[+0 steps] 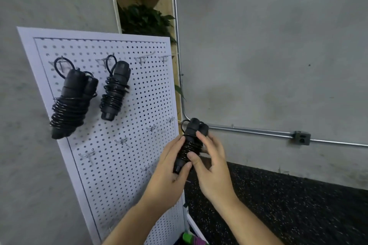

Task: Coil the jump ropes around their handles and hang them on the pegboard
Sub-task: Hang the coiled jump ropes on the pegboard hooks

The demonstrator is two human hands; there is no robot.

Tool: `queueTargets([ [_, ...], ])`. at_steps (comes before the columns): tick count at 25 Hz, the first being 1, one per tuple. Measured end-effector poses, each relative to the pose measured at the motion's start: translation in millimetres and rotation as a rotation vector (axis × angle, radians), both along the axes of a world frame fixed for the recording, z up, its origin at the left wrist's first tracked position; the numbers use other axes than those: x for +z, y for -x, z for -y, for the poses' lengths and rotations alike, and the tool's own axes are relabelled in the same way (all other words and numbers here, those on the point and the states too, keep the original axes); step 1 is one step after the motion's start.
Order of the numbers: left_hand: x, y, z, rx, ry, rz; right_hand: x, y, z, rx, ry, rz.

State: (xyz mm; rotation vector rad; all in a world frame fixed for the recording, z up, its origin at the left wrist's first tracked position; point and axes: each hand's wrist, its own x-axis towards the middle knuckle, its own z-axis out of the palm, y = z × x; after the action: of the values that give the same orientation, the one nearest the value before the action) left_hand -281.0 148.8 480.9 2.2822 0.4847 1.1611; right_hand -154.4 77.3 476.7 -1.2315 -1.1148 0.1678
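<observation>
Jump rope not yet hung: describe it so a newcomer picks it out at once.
Find the white pegboard against the grey wall. Just off its lower right edge, the left hand and right hand grip a black coiled jump rope. The two hung ropes at the board's upper left dangle from hooks; this one is on none.

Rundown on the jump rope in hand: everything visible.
The jump rope is all black: two chunky, matte, plastic-looking handles side by side, thin glossy cord coiled tightly round their middle, and a small loop poking out at the top. It stands nearly upright, top leaning slightly right, just off the right edge of the pegboard, on no hook. The left hand grips its lower left side. The right hand pinches it, thumb on the coils.
</observation>
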Motion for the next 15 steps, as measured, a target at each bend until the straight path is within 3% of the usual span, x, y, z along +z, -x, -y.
queueTargets([
  [7, 91.7, 16.5, -28.0, 0.212, -0.225, -0.017, 96.8, 14.4, -47.1, 0.115, -0.132, 0.044],
  [15, 164.4, 3.5, -53.9, 0.298, -0.294, 0.03, 176.1, 13.6, -81.2, 0.11, -0.197, 0.08],
])
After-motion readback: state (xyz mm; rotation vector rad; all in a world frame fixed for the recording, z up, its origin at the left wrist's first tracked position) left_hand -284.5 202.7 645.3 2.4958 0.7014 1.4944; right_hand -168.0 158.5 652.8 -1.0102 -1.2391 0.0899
